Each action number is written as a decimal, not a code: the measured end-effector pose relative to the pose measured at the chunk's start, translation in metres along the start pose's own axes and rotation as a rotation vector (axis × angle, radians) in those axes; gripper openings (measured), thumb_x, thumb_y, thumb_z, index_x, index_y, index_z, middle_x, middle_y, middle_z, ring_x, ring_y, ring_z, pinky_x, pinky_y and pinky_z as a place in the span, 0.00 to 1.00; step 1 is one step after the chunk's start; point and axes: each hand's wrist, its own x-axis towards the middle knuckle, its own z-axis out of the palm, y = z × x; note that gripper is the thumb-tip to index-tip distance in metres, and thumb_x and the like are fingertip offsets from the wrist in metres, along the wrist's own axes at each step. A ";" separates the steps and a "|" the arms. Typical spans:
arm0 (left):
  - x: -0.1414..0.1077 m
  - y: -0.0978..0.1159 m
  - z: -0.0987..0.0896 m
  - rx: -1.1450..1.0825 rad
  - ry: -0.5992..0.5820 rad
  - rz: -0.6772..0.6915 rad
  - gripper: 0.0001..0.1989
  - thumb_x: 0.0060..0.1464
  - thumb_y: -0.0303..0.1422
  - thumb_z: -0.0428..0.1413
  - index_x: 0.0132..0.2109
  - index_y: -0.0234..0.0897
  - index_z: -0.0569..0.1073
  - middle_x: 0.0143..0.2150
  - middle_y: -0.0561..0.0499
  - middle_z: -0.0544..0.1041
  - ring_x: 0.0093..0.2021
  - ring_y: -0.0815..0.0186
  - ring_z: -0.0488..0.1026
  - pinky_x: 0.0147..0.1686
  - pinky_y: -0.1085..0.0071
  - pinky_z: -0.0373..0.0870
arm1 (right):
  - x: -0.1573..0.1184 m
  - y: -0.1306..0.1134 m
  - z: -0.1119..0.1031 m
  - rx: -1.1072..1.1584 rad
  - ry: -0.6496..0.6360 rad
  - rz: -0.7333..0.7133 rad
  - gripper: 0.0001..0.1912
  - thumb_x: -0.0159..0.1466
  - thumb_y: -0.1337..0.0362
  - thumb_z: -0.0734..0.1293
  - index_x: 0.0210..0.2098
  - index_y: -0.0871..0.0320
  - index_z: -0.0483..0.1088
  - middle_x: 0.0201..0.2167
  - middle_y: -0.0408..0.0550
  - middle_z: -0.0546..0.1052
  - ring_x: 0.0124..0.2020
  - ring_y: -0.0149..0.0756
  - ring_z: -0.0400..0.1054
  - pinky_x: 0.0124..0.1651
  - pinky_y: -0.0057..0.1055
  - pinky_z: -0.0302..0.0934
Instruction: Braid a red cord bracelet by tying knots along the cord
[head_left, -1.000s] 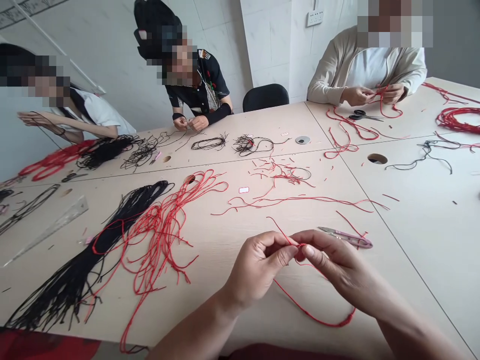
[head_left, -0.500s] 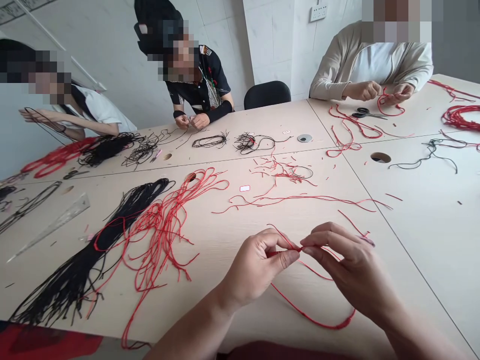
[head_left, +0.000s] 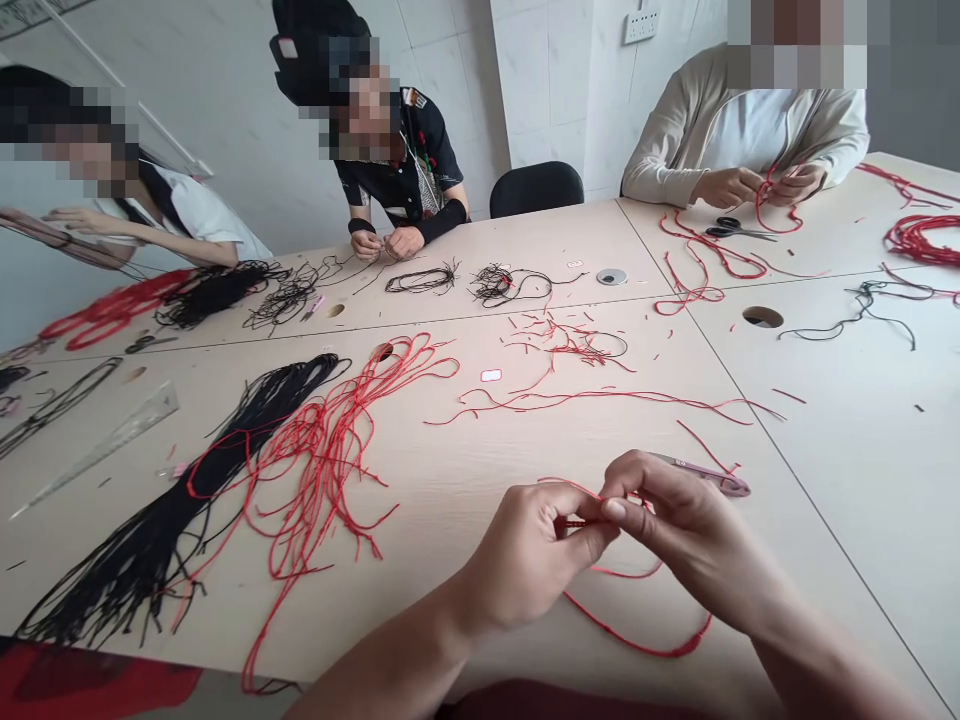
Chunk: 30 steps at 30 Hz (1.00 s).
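Near the table's front edge, my left hand [head_left: 529, 555] pinches a thin red cord [head_left: 637, 640]. My right hand [head_left: 675, 530] is closed on the same cord, its fingertips touching those of my left. A loop of the cord hangs below both hands, with a thicker part at its lower right. Behind my right hand lies a purple-handled tool [head_left: 731, 484], partly covered by the fingers. Left of my hands, a tangle of red cords [head_left: 322, 450] overlaps a long bundle of black cords [head_left: 157, 540].
Three people sit across the table [head_left: 420, 620], their hands on cords. Black scissors [head_left: 727, 228] lie at the back right. Red scraps [head_left: 577, 345] and long red strands [head_left: 600, 397] lie mid-table. A clear pointed piece [head_left: 105, 445] is at the left.
My fingertips have moved slightly down and closer together on the cord. More of the purple-handled tool shows. The person at the far left has moved their hands and the strands they hold.
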 end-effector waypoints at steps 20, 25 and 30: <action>0.012 -0.003 -0.009 -0.533 0.271 -0.078 0.14 0.48 0.41 0.65 0.27 0.36 0.74 0.16 0.62 0.61 0.17 0.77 0.47 0.20 0.74 0.46 | -0.008 0.009 0.018 0.190 -0.089 0.322 0.22 0.64 0.43 0.66 0.41 0.57 0.71 0.29 0.46 0.75 0.22 0.32 0.70 0.21 0.27 0.67; 0.012 -0.004 -0.017 -0.440 0.307 -0.054 0.12 0.50 0.39 0.64 0.28 0.35 0.76 0.24 0.55 0.75 0.18 0.77 0.50 0.20 0.74 0.48 | -0.008 0.006 0.010 -0.087 0.188 0.025 0.13 0.69 0.55 0.65 0.33 0.55 0.73 0.27 0.44 0.72 0.25 0.30 0.68 0.25 0.26 0.66; 0.008 -0.002 -0.018 -0.304 0.161 -0.071 0.09 0.49 0.35 0.67 0.29 0.33 0.81 0.28 0.49 0.79 0.30 0.68 0.69 0.31 0.73 0.63 | -0.012 -0.008 -0.001 -0.488 0.290 -0.351 0.07 0.67 0.69 0.66 0.38 0.51 0.75 0.29 0.44 0.70 0.28 0.32 0.67 0.27 0.28 0.62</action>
